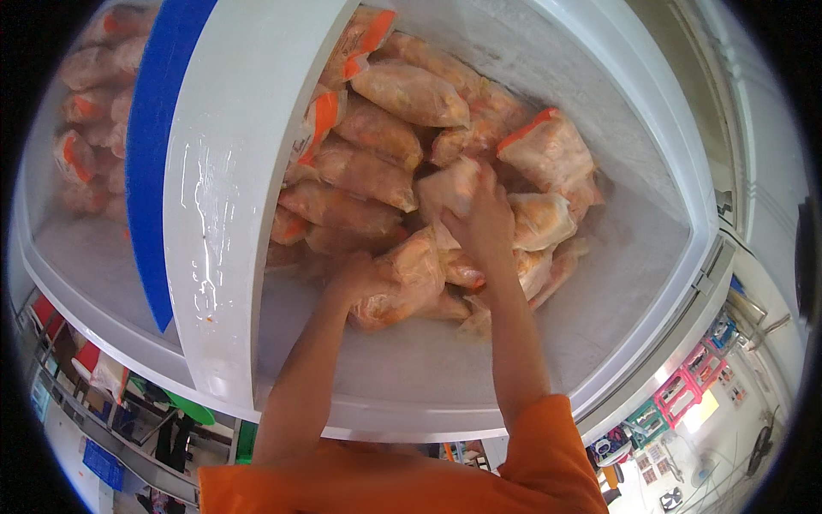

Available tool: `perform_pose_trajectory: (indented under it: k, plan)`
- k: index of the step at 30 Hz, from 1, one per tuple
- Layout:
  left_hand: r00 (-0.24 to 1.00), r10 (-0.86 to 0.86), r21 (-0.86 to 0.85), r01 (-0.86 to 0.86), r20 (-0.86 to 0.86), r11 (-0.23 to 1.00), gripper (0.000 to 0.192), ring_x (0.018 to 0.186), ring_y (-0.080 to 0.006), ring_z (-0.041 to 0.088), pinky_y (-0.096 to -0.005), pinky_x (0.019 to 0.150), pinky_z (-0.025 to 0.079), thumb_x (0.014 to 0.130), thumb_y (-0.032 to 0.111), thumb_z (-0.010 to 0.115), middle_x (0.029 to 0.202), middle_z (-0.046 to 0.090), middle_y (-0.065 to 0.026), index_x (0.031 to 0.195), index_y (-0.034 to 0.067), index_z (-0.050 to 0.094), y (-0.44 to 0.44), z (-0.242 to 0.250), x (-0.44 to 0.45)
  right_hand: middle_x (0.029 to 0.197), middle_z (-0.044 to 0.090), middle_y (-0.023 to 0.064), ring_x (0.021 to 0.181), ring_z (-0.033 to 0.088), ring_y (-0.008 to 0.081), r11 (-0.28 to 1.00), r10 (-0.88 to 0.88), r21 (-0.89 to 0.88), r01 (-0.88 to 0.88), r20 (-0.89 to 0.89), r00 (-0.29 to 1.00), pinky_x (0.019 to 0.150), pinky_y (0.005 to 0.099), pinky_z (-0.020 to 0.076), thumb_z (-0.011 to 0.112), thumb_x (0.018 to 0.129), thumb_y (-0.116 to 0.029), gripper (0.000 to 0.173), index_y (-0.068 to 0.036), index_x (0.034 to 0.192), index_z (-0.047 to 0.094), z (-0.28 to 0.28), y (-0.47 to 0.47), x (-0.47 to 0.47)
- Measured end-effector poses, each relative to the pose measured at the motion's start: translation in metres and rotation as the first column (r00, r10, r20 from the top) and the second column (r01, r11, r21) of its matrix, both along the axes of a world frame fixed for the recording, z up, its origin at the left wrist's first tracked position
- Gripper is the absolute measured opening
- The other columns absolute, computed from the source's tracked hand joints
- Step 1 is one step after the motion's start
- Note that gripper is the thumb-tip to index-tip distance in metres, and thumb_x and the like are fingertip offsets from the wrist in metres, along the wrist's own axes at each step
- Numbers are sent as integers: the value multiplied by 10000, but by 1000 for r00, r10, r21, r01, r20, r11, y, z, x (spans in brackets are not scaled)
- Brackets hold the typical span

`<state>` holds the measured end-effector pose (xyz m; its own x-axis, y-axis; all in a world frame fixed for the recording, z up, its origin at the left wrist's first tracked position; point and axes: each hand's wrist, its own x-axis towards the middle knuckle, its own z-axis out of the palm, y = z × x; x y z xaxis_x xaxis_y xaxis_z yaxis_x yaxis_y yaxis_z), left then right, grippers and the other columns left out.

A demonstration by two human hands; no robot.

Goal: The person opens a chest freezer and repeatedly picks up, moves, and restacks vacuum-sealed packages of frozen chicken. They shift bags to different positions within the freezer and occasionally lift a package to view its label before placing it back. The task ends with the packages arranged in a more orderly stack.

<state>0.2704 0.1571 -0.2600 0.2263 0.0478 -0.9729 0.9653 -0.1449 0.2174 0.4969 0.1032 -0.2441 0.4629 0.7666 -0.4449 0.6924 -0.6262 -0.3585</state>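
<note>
Inside a white chest freezer [616, 321], frozen bags of what looks like meat lie heaped under cold mist. My left hand [356, 276] grips the left side of a tilted clear plastic bag [408, 279] near the front of the heap; some of its fingers are hidden. Further back, my right hand [481, 215] is closed over the right side of another frozen bag [443, 186]. Just right of that hand lies a yellowish frozen bag [542, 221]. Behind it rests a bag with an orange-red edge [549, 151].
A wet white divider [212, 193] and a blue panel [160, 160] rise on the left. Beyond them, more frozen bags [90, 109] fill a second compartment. The freezer's front rim [411, 424] runs close to my body. Pink crates [681, 395] stand outside at the right.
</note>
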Motion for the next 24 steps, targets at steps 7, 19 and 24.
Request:
perform_pose_trajectory:
  k: [7, 19, 24]
  plan:
    - [971, -33, -115, 61, 236, 991, 985, 1369, -314, 487, -408, 1108, 407, 717, 563, 804, 1477, 515, -195, 1469, 25, 463, -20, -26, -24, 1214, 617, 233, 1145, 618, 377, 895, -393, 151, 419, -176, 903, 969, 443, 509, 847, 784, -251, 857, 40, 1412, 341, 9, -97, 35]
    - [652, 752, -213, -752, -95, 624, 560, 1167, -246, 605, -344, 1016, 465, 982, 327, 633, 1311, 634, -155, 1400, -31, 528, -42, 121, -81, 1349, 529, 122, 1261, 524, 251, 763, -276, 154, 628, -801, 532, 1090, 394, 430, 871, 782, -207, 855, -66, 1438, 341, 27, -129, -25]
    - [379, 922, 137, -912, -77, 386, 548, 1035, -207, 647, -339, 803, 549, 898, 218, 716, 1174, 662, -168, 1354, -2, 504, -60, 234, -52, 1383, 536, 154, 1313, 497, 283, 926, 21, 258, 277, -765, 643, 1115, 439, 395, 790, 861, -442, 775, 6, 1403, 465, 42, -70, -109]
